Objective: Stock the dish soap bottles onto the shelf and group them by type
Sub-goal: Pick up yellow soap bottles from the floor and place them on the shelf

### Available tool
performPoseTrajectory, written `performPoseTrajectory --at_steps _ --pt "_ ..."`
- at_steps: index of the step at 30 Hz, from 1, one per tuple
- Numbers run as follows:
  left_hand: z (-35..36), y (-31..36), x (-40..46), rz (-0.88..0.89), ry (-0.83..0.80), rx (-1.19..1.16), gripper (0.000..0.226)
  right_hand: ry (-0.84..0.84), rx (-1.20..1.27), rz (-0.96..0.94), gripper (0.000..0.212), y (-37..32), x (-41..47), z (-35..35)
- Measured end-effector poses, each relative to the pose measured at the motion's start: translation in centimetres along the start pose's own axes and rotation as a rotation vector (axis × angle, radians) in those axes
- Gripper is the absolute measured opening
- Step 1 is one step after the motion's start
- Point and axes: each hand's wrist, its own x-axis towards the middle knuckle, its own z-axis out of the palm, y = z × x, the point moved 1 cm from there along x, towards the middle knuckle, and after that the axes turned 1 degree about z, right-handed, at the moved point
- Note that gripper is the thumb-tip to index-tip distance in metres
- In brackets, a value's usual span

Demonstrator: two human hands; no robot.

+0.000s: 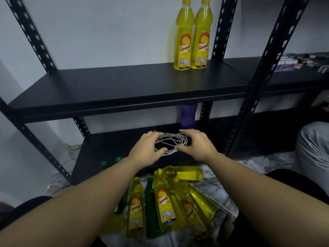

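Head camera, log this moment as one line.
hands: left and right gathering cord coil | upper shelf: two yellow bottles | floor: bottles unstocked

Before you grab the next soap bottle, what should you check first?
1. Both hands free? Not ok: left hand and right hand are at the white cord coil.
2. Lower shelf clear of the cord? Not ok.
3. Yellow group started? Ok: two yellow bottles stand together on the upper shelf.
4. Space beside them? Ok.
5. Purple bottle kept apart? Ok, on the lower shelf.
6. Floor bottles sorted? Not ok: yellow and green are mixed.
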Motion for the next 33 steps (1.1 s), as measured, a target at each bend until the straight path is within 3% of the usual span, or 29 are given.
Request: performPoseTrajectory --at_steps 8,20,28,33 --pt "6.1 -5.0 -1.1 -0.214 -0.19 -0.095 0.074 -0.198 0.062 0.179 0.088 5.1 0.0 6.3" --pt "16.1 -13.8 -0.9 -0.486 -0.458 -0.265 0.087 -0.471 -0.001 0.18 0.085 10.0 5.8 17.3" --pt "21.5 -15.7 -1.1 -0.623 -0.494 -0.428 0.07 -0.545 -0.091 0.141 0.085 12.5 7.3 23.0" --pt "23.7 -16.2 -0.9 -0.755 -0.488 -0.522 0.075 -0.542 -0.207 0.082 0.086 12.4 7.8 24.3"
